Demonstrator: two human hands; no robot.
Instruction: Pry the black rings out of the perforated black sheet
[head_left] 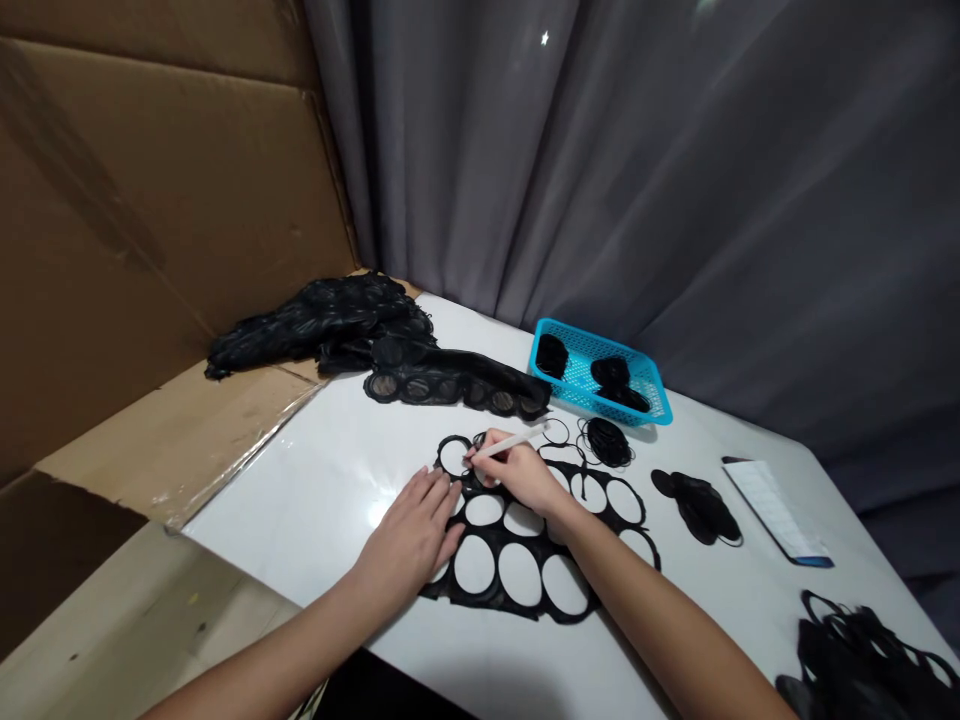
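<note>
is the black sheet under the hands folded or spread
Spread: the black sheet lies mostly flat on the white table, which shows through its round holes.

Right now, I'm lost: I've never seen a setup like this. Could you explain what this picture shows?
There is no machine here: the two bare hands belong to a person wearing a camera on their head. This single picture looks forward and down from there.

The right hand holds a slim, white, pen-shaped tool. The left hand lies with spread fingers at the edge of a thin black sheet full of round holes.

Around them on the smooth white table are a blue perforated plastic basket holding black pieces, a black strip with round shapes, and a loose black heap at lower right. I can't tell what the black material is.
</note>
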